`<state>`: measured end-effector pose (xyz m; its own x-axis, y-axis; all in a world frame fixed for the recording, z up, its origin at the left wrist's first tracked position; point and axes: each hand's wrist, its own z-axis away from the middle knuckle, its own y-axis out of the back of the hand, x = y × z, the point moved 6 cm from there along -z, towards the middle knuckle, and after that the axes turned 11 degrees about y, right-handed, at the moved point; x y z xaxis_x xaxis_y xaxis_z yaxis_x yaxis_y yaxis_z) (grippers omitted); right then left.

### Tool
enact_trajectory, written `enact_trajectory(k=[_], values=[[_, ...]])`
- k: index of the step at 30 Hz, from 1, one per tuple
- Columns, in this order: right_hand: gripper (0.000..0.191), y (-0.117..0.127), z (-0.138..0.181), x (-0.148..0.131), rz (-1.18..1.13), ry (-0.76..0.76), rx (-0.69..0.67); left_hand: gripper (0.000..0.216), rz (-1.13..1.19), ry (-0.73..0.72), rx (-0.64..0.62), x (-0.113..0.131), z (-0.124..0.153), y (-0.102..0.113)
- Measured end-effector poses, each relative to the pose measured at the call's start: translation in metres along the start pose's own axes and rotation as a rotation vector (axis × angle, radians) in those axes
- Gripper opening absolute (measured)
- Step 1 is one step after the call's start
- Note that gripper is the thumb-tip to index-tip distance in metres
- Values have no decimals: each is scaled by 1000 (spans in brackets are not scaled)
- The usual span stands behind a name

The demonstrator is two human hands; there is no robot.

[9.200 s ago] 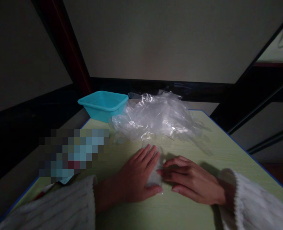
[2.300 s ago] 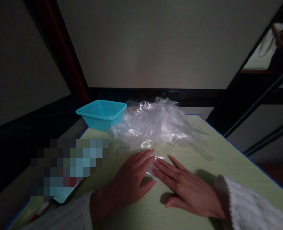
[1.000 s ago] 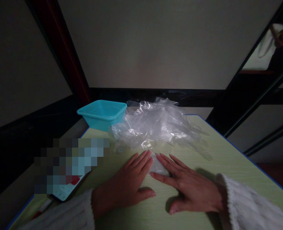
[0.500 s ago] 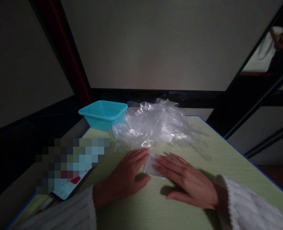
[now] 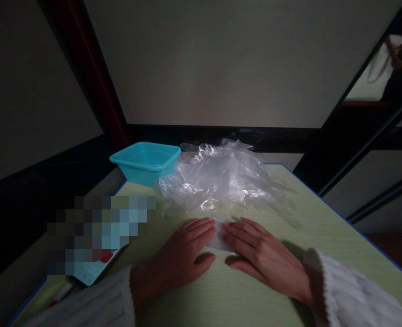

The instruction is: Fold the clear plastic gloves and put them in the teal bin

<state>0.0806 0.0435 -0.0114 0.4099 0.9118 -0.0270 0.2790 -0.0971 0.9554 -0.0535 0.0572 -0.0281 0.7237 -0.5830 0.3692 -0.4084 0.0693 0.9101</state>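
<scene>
A small folded piece of clear plastic point(image 5: 221, 244) lies flat on the pale green table point(image 5: 201, 299), between my two hands. My left hand point(image 5: 190, 250) rests with fingers stretched out, their tips on the left part of the plastic. From the other side, my right hand point(image 5: 258, 252) lays its outstretched fingers over the right part. Just beyond the fingertips spreads a loose heap of thin clear plastic point(image 5: 224, 177) that looks like disposable gloves.
A turquoise plastic basin point(image 5: 146, 170) stands at the back left, touching the heap. On the left lies a phone-like device point(image 5: 91, 268), partly blurred out, with a pen-like object point(image 5: 61, 293) beside it. Wall panels point(image 5: 214, 68) rise behind the table.
My left fingertips have drawn slightly nearer to me on the plastic piece. The right thumb has shifted up and left, closer to the left thumb. The heap and basin have stayed put.
</scene>
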Motion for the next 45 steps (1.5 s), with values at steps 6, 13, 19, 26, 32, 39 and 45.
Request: enact_trajectory(k=[6, 13, 19, 26, 32, 39, 45], values=[[43, -1, 3, 12, -126, -186, 1, 48, -26, -6, -32, 1, 3, 1], [48, -8, -2, 20, -316, -196, 56, 55, -63, -43, -203, 10, 8, -6], [52, -12, -9, 24, -342, -170, 22, 57, -60, -65, -220, 11, 10, -5], [53, -15, -8, 24, -329, -168, 27, 58, 2, -101, -214, 11, 10, -3], [54, -15, -7, 25, -322, -173, 0, 60, -20, -107, -236, 10, 9, -3], [40, 2, -7, 13, -91, 21, 64, 60, 14, -100, -230, 6, 8, -5], [25, 10, -9, -9, 53, 257, 76, 59, -4, -82, -249, 9, 6, -3]])
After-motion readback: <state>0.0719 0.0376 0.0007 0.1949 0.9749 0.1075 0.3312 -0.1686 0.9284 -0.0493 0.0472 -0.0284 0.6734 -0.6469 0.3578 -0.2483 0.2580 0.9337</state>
